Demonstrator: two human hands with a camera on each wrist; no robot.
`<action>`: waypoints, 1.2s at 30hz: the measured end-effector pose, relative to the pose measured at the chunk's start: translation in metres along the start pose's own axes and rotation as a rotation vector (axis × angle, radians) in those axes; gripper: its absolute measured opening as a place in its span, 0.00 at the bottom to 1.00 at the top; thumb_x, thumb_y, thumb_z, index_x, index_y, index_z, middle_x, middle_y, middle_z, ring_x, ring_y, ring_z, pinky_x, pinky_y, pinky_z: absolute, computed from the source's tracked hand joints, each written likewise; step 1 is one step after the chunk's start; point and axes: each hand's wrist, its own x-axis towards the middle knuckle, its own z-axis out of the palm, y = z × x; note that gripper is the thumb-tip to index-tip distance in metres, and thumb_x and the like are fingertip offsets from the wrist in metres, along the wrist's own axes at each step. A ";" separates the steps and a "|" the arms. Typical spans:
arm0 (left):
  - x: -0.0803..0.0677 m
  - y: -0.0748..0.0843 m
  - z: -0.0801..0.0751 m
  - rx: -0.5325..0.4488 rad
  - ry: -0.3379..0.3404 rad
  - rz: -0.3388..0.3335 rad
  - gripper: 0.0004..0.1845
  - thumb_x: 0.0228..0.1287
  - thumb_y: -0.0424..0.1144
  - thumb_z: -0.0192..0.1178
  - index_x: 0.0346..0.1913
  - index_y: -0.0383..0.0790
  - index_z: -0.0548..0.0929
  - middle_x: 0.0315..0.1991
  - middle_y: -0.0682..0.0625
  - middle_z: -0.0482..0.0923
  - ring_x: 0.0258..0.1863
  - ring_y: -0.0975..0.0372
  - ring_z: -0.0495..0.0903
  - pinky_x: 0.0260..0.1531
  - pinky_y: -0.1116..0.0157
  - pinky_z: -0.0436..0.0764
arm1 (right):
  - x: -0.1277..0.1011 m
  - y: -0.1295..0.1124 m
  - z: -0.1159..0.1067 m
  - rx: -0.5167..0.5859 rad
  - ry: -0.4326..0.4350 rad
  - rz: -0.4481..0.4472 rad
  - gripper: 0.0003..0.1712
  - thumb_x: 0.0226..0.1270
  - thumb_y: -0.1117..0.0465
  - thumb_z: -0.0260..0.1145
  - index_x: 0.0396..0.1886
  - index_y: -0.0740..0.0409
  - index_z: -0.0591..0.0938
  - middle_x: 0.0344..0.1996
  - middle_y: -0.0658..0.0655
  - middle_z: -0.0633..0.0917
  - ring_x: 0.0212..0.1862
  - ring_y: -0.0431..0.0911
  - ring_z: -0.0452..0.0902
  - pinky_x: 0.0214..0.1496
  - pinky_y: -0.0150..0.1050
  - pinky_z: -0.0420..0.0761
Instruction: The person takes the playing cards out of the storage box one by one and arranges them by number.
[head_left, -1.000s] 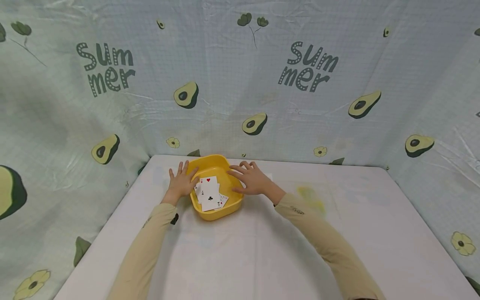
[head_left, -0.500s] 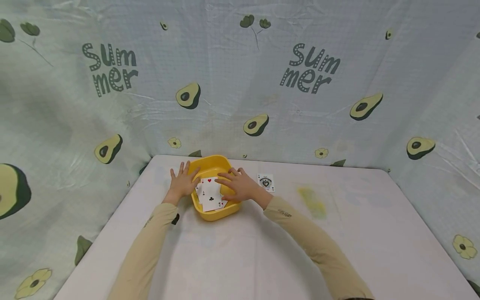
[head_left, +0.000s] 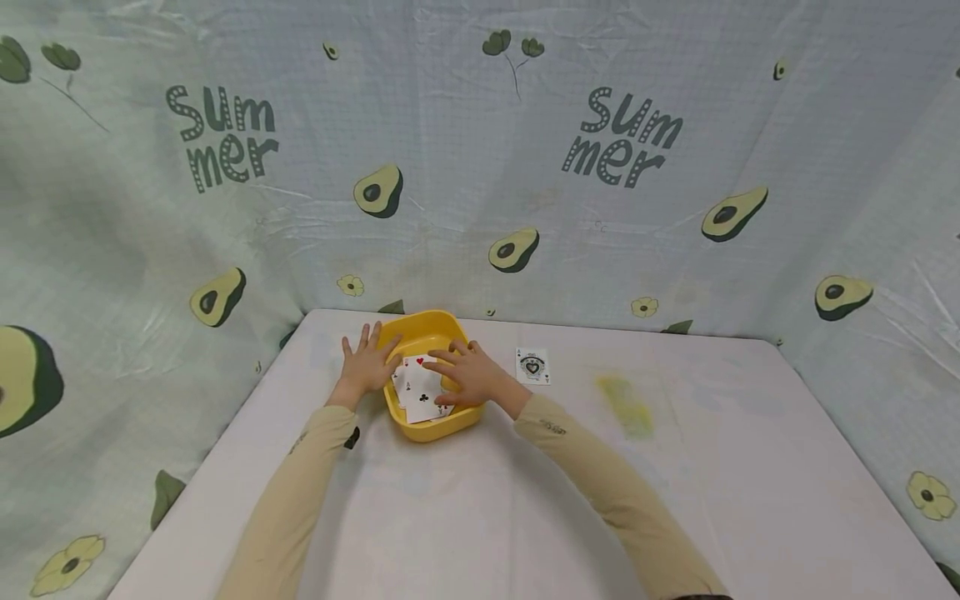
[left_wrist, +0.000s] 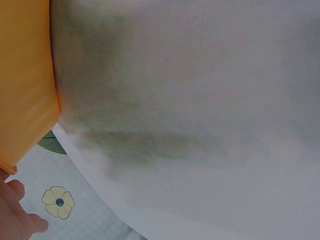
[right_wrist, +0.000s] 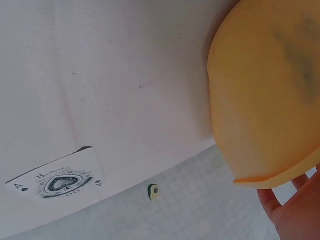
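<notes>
1. The fingers of the left hand (head_left: 364,367) are standing spread, left of centre in the head view, fanning across the left rim of a yellow plastic tub (head_left: 433,431); whether they are touching it, I cannot tell.
2. The fingers of the right hand (head_left: 474,374) are also standing spread, just right of the frame's centre line through the tub, and are hovering over its right side. They are pinching nothing visible; contact with the rim is hard to judge.
3. The tub is sitting left of centre in the head view, filling the upper left of the left wrist view and the right of the right wrist view.
4. Inside it, several playing cards (head_left: 421,388) are lying overlapped toward the left and lower part, a red heart and a black club showing.
5. An ace of spades (head_left: 532,366) is lying face up outside the tub, beyond the right hand, and is appearing at lower left in the right wrist view.
6. A yellow stain (head_left: 626,406) is marking the white surface (head_left: 675,500), right of centre.
7. Beige sleeves (head_left: 618,517) are running down to the bottom edge.
8. A pale printed cloth (head_left: 442,108) is hanging behind, showing avocados and "summer" lettering.
</notes>
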 end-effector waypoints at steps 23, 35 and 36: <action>-0.003 0.002 -0.002 -0.010 0.005 0.006 0.27 0.68 0.51 0.37 0.67 0.44 0.57 0.70 0.35 0.38 0.69 0.41 0.35 0.59 0.35 0.34 | 0.012 -0.008 0.015 -0.023 -0.088 0.043 0.40 0.52 0.27 0.49 0.65 0.34 0.60 0.66 0.45 0.62 0.60 0.47 0.57 0.60 0.49 0.63; -0.003 0.002 -0.002 -0.014 0.000 0.001 0.28 0.68 0.51 0.37 0.67 0.44 0.56 0.70 0.35 0.38 0.69 0.41 0.34 0.59 0.35 0.33 | 0.014 -0.016 0.014 -0.002 -0.166 0.075 0.40 0.49 0.26 0.52 0.63 0.30 0.62 0.65 0.44 0.64 0.60 0.46 0.56 0.65 0.53 0.58; -0.002 0.002 -0.001 -0.014 0.001 0.001 0.28 0.68 0.51 0.37 0.68 0.44 0.56 0.70 0.35 0.38 0.69 0.41 0.34 0.59 0.35 0.33 | 0.013 -0.016 0.014 -0.012 -0.168 0.073 0.40 0.49 0.27 0.52 0.63 0.30 0.62 0.65 0.44 0.65 0.60 0.46 0.56 0.64 0.53 0.59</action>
